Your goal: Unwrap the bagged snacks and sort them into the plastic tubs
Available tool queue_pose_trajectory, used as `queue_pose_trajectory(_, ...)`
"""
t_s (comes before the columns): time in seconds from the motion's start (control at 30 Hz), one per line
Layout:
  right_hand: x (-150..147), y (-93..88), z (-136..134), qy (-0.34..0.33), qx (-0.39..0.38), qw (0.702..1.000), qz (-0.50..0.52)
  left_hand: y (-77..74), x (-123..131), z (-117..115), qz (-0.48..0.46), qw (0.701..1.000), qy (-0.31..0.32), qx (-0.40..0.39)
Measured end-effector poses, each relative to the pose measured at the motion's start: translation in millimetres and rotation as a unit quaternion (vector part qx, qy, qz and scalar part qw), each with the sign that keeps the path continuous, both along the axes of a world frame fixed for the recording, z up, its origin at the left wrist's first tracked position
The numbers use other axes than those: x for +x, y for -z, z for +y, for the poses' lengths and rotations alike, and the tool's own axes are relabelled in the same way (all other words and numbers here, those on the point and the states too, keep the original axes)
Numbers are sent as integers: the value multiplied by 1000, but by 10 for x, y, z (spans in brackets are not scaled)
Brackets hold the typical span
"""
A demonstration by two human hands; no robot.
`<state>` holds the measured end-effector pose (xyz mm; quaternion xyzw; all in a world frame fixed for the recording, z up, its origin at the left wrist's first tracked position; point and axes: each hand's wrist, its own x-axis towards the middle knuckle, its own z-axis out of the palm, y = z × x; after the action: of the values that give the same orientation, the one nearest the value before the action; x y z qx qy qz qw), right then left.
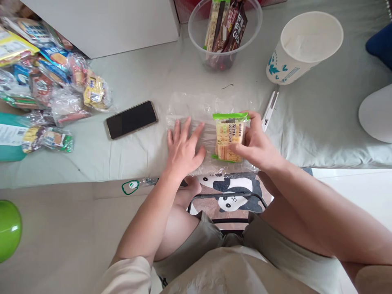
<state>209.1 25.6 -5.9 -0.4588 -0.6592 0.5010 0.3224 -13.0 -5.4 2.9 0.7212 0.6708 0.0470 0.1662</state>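
Observation:
My right hand (pixel 257 141) grips a packet of soda biscuits (pixel 225 132) at its right side, thumb across the front. The packet is clear with green ends and pale square biscuits inside. Beneath it a clear plastic bag (pixel 186 107) lies flat on the cloth-covered surface. With fingers spread, my left hand (pixel 185 149) rests on the left part of this bag. A white box cutter (pixel 270 108) lies just beyond my right hand. To the left of the bag is a black phone (pixel 131 119), screen up.
A clear plastic tub (pixel 196 43) with several snack packets stands at the back, beside a white paper cup (pixel 288 61). Many wrapped snacks (pixel 58 81) are heaped at the left, near a white box (pixel 122 24). The surface's front edge runs just before my wrists.

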Motion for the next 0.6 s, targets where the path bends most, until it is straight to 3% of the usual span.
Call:
queue_pose_trajectory(0.13, 127, -153, -17, 14, -113, 991, 68, 12, 3, -13, 4, 1000, 10, 3)
queue_pose_trajectory(0.33, 237, -286, -32, 150, -185, 959, 152, 21, 40, -34, 10, 999, 33, 0)
queue_pose_trajectory(0.47, 297, -533, -11, 171, -170, 956, 165, 8, 47, -41, 16, 999, 35, 8)
queue_pose_trajectory(0.6, 249, -889, 223, 155, -89, 972, 152, -14, 53, -31, 19, 999, 40, -2)
